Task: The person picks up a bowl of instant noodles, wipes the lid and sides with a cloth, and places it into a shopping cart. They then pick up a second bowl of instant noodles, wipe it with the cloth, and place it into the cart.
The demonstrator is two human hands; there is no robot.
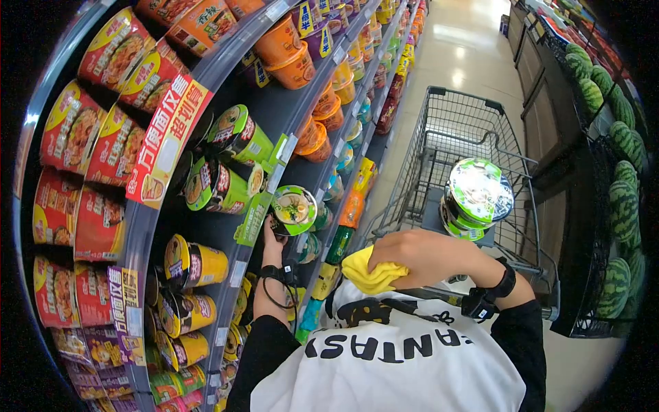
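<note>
My left hand [272, 238] is closed on a black-and-green instant noodle cup [294, 210] at the edge of the shelf. The lid faces up toward me, and my fingers are partly hidden beneath the cup. In front of my chest, my right hand [419, 250] grips a bunched yellow cloth [374, 269]. Matching noodle cups [237, 134] lie tilted on the shelf just behind my left hand. More green-lidded noodle cups [473, 175] are stacked on the shopping cart [439, 113], beyond my right hand.
Shelves on the left hold red noodle buckets [72, 127], yellow cups [195, 261] and orange buckets [292, 65]. A price rail [230, 275] runs along the shelf front. Watermelons [625, 199] fill a dark display stand on the right. The tiled aisle [460, 41] stretches ahead.
</note>
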